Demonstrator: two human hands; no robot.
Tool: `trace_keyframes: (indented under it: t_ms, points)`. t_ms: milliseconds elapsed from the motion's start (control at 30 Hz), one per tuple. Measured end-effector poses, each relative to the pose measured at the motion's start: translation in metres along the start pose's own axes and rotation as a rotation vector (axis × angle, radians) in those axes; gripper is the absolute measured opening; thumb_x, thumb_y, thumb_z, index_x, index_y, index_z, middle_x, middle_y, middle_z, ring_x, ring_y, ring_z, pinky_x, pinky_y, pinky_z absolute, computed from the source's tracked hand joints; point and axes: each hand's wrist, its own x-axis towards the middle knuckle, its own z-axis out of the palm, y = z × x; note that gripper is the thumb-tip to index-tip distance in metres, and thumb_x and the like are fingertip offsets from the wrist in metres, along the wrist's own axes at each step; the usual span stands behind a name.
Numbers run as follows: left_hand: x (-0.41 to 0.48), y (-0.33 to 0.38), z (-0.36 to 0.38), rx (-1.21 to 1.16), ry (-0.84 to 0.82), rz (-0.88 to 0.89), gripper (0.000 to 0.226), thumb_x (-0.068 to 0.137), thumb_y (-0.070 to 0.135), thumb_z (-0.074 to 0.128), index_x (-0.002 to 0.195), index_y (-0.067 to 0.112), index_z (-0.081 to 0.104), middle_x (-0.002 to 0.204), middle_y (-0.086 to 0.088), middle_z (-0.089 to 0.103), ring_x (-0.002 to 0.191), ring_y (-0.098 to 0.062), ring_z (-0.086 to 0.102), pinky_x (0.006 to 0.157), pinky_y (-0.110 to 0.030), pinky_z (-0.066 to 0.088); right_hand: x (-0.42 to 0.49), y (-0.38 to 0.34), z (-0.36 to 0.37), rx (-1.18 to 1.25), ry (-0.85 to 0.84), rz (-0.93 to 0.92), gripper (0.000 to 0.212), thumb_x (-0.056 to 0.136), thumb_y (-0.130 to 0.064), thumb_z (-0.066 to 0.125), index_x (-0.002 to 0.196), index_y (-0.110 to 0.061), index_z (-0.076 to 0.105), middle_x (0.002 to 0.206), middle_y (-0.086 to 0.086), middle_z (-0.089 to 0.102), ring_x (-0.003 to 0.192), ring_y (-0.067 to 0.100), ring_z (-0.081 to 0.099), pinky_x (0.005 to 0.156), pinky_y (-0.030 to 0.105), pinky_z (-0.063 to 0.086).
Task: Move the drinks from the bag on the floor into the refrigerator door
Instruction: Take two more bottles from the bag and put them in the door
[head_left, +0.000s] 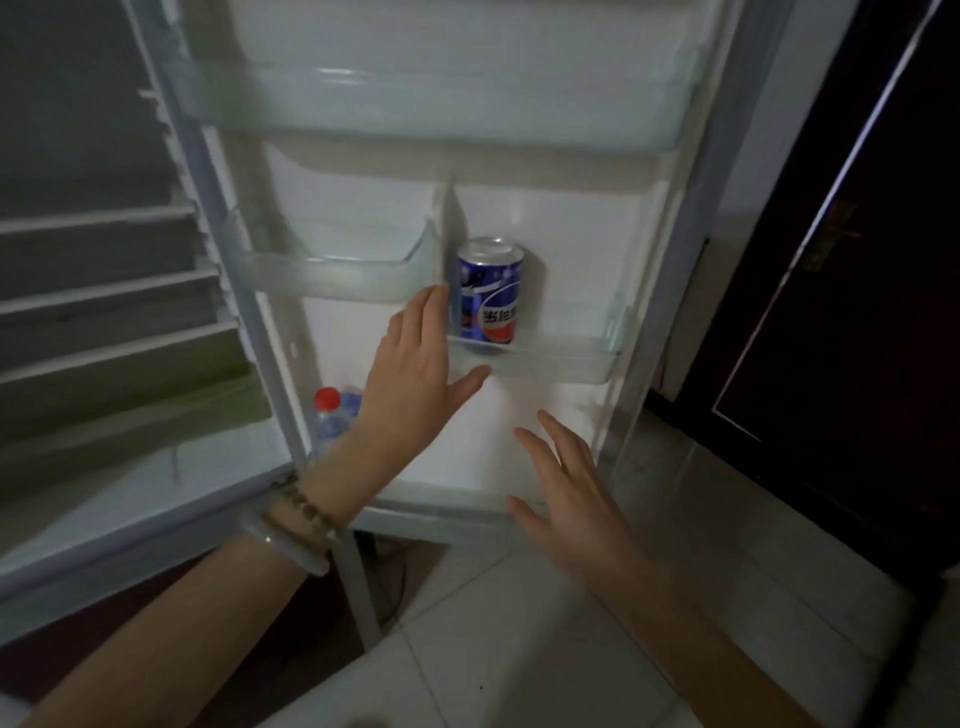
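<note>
1 blue can (490, 296) upright in your door shelf (566, 359). Your left grip (415, 358), at its 8 o'clock: fingers straight, holding nothing. Your right grip (566, 499), 5 o'clock: spread wide, holding nothing.

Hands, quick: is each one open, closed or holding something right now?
Left hand: open, fingers straight, holding nothing, beside the blue can.
Right hand: open, fingers spread, holding nothing.

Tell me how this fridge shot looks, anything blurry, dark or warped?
Head view, light: dim, brightest on the white refrigerator door. Head view, blur: the top door shelf is smeared, left hand and right hand soft, the cola can sharpest. Head view, distortion: wide-angle lens bows the door's edges.
</note>
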Motion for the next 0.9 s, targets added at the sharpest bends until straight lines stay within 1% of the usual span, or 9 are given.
trace_keyframes:
  t_ms: [100, 233, 367, 400, 500, 567, 700, 767, 900]
  points:
    - [-0.049, -0.018, -0.009, 0.174, -0.084, -0.044, 0.08, 0.08, 0.045, 0.062, 0.137, -0.004, 0.034, 0.137, -0.023, 0.045, 0.124, -0.037, 0.045, 0.102, -0.047, 0.04, 0.0, -0.006, 0.016, 0.042, -0.049, -0.069, 0.063, 0.087, -0.028, 0.059, 0.142, -0.018, 0.029, 0.154, 0.002, 0.013, 0.139, 0.015, 0.012, 0.111, 0.031, 0.023]
    - [-0.118, -0.045, -0.027, 0.319, -0.176, -0.142, 0.077, 0.076, 0.042, 0.072, 0.131, -0.002, 0.042, 0.131, -0.02, 0.051, 0.116, -0.036, 0.052, 0.094, -0.044, 0.044, 0.0, -0.014, 0.053, 0.072, -0.134, -0.21, 0.065, 0.082, -0.025, 0.066, 0.138, -0.009, 0.037, 0.149, 0.014, 0.026, 0.135, 0.023, 0.022, 0.106, 0.037, 0.028]
    - [-0.181, -0.056, -0.05, 0.457, -0.251, -0.31, 0.067, 0.079, 0.05, 0.052, 0.125, 0.002, 0.05, 0.123, -0.017, 0.058, 0.108, -0.033, 0.056, 0.087, -0.04, 0.048, 0.002, -0.036, 0.096, 0.097, -0.262, -0.322, 0.066, 0.079, -0.029, 0.066, 0.135, -0.005, 0.04, 0.145, 0.02, 0.032, 0.133, 0.034, 0.03, 0.107, 0.045, 0.032]
    - [-0.195, -0.059, -0.055, 0.481, -0.278, -0.356, 0.067, 0.078, 0.05, 0.054, 0.125, 0.002, 0.05, 0.123, -0.017, 0.059, 0.108, -0.033, 0.057, 0.087, -0.04, 0.048, 0.002, -0.043, 0.106, 0.096, -0.291, -0.357, 0.068, 0.077, -0.03, 0.066, 0.135, -0.004, 0.04, 0.144, 0.022, 0.034, 0.132, 0.036, 0.033, 0.106, 0.048, 0.035]
    - [-0.236, -0.065, -0.069, 0.532, -0.321, -0.477, 0.074, 0.069, 0.045, 0.074, 0.124, 0.0, 0.053, 0.124, -0.017, 0.059, 0.111, -0.034, 0.057, 0.09, -0.042, 0.047, 0.0, -0.07, 0.133, 0.099, -0.359, -0.454, 0.075, 0.07, -0.025, 0.077, 0.133, -0.003, 0.043, 0.138, 0.024, 0.041, 0.125, 0.04, 0.043, 0.103, 0.053, 0.038]
    - [-0.261, -0.067, -0.08, 0.566, -0.341, -0.526, 0.078, 0.066, 0.044, 0.078, 0.125, -0.001, 0.054, 0.126, -0.017, 0.058, 0.114, -0.033, 0.056, 0.091, -0.042, 0.047, -0.003, -0.09, 0.146, 0.082, -0.381, -0.506, 0.078, 0.066, -0.023, 0.082, 0.132, -0.003, 0.045, 0.136, 0.024, 0.044, 0.123, 0.041, 0.046, 0.101, 0.047, 0.033]
    - [-0.31, -0.073, -0.096, 0.641, -0.378, -0.614, 0.079, 0.067, 0.048, 0.076, 0.126, 0.0, 0.053, 0.128, -0.017, 0.057, 0.115, -0.033, 0.056, 0.093, -0.042, 0.046, -0.01, -0.122, 0.178, 0.101, -0.458, -0.619, 0.078, 0.067, -0.021, 0.082, 0.132, -0.003, 0.044, 0.137, 0.024, 0.044, 0.124, 0.041, 0.045, 0.098, 0.05, 0.039]
    - [-0.336, -0.078, -0.099, 0.669, -0.402, -0.674, 0.08, 0.068, 0.05, 0.075, 0.127, 0.0, 0.052, 0.129, -0.017, 0.056, 0.116, -0.033, 0.055, 0.093, -0.042, 0.046, -0.013, -0.136, 0.196, 0.076, -0.518, -0.665, 0.077, 0.07, -0.021, 0.079, 0.135, -0.004, 0.041, 0.14, 0.023, 0.041, 0.128, 0.039, 0.04, 0.102, 0.05, 0.039]
    - [-0.388, -0.09, -0.095, 0.695, -0.474, -0.791, 0.084, 0.066, 0.055, 0.075, 0.127, 0.002, 0.053, 0.13, -0.016, 0.055, 0.117, -0.033, 0.055, 0.094, -0.044, 0.045, -0.026, -0.158, 0.237, 0.053, -0.662, -0.739, 0.076, 0.084, -0.028, 0.066, 0.145, -0.011, 0.024, 0.152, 0.015, 0.022, 0.14, 0.03, 0.019, 0.112, 0.037, 0.019]
